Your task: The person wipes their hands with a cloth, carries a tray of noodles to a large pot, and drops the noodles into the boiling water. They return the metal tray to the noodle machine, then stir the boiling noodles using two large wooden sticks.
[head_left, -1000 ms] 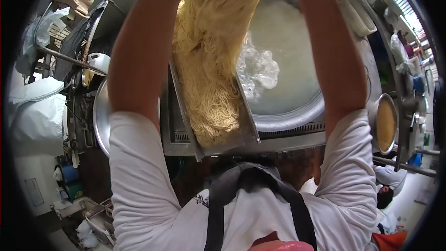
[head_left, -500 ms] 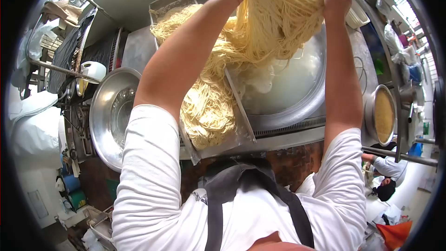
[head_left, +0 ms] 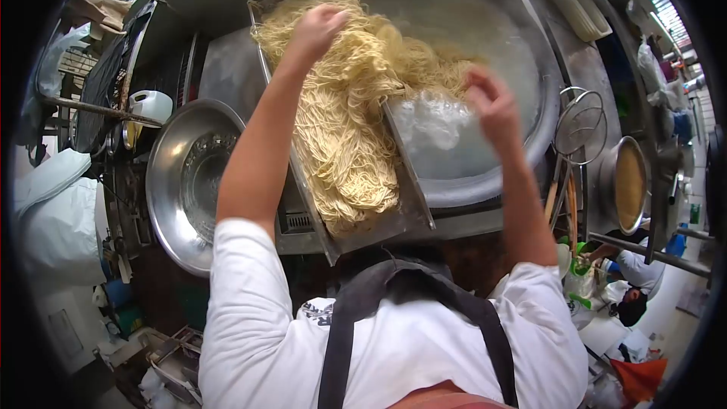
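Pale yellow noodles [head_left: 344, 151] fill a long metal tray [head_left: 422, 208] that lies slantwise beside a large pot [head_left: 496, 189]. Some noodles hang over the tray's right side and trail into the cloudy, bubbling water [head_left: 439, 159]. My left hand [head_left: 319, 29] is above the noodles at the tray's far part, its fingers curled; what lies inside them is hidden. Over the pot, by the end of the trailing noodles, my right hand [head_left: 494, 110] is blurred by motion. Its fingers look loosely apart, with no noodles visible in them.
To the left stands a wide metal bowl [head_left: 163, 182]. On the right are a wire strainer [head_left: 581, 127] and a pot with yellowish contents [head_left: 627, 185]. A metal rack [head_left: 106, 110] rises at far left. A co-worker [head_left: 640, 269] is at lower right. Steam hangs over the big pot.
The noodle bundle held high between both hands has come down across the tray and into the pot. Both hands have moved down, and my left hand also leftward. The strainer has come into view.
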`<state>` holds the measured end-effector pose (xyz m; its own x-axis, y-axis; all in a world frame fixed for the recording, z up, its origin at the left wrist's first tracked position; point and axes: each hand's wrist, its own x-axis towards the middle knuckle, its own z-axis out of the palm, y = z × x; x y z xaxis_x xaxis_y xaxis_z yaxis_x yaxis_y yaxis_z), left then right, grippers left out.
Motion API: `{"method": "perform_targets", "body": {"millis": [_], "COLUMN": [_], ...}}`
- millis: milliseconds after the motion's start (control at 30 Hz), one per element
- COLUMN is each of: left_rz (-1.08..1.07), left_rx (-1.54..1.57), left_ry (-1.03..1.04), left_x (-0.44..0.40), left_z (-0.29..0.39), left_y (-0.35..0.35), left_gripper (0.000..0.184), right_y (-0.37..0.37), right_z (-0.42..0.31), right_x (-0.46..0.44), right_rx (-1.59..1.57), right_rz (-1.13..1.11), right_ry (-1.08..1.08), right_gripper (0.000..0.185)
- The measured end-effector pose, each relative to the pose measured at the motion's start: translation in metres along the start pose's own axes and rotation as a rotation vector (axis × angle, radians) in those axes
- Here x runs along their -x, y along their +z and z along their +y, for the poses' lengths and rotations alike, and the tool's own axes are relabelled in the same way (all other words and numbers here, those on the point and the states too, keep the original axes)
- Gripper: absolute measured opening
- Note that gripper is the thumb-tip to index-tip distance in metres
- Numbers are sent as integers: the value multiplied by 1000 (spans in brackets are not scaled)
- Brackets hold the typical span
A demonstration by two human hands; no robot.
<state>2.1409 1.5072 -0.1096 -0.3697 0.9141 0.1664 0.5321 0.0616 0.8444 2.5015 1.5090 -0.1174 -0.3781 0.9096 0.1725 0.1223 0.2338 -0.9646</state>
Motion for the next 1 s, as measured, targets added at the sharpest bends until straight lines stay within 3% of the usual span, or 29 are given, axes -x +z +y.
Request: {"method": "perform_targets", "body": {"millis": [67, 133, 200, 233, 333, 433, 467, 533, 567, 633, 667, 800, 933, 967, 1000], "left_rz": [-5, 110, -30, 28, 273, 97, 108, -14, -119, -347, -368, -310, -141, -248, -357], "left_rx": [-68, -281, -275, -480, -481, 224, 485, 865, 992, 1244, 1222, 1379, 1110, 1202, 1290], "left_ry": [-322, -394, -560, -525, -468, -573, -586, -571, -574, -586, -476, -284, 96, 170, 241], "left_x": [30, 71, 95, 104, 114, 109, 107, 112, 110, 111, 109, 81, 4, 2, 0], "left_z": [-71, -126, -149, -156, -139, -162, -172, -135, -113, -65, -41, 38, 90, 133, 182], "left_y": [-26, -13, -1, 12, 26, 19, 31, 34, 25, 7, -3, -24, -47, -53, -57], "left_gripper": [66, 85, 99, 100, 86, 52, 31, 35, 35, 35, 41, 43, 52, 37, 23], "right_y": [56, 119, 167, 187, 222, 233, 232, 226, 220, 209, 202, 175, 127, 114, 102], "right_z": [7, 31, 57, 58, 59, 56, 53, 49, 52, 31, 17, -33, -122, -149, -171], "right_x": [50, 83, 78, 68, 35, 20, 16, 12, 9, 6, 3, -43, -98, -103, -114], "right_rx": [-21, 162, 274, 312, 310, 33, -83, -312, -544, -657, -714, -807, -666, -543, -663], "right_rz": [-370, -517, -419, -376, -222, -103, -95, -80, -178, -139, -121, -165, -103, -19, -47], "right_ry": [186, 246, 186, 249, 379, 398, 408, 431, 540, 475, 439, 167, -186, -201, -223], "right_gripper": [43, 65, 89, 88, 82, 72, 67, 58, 84, 68, 60, 75, 45, 38, 33]}}
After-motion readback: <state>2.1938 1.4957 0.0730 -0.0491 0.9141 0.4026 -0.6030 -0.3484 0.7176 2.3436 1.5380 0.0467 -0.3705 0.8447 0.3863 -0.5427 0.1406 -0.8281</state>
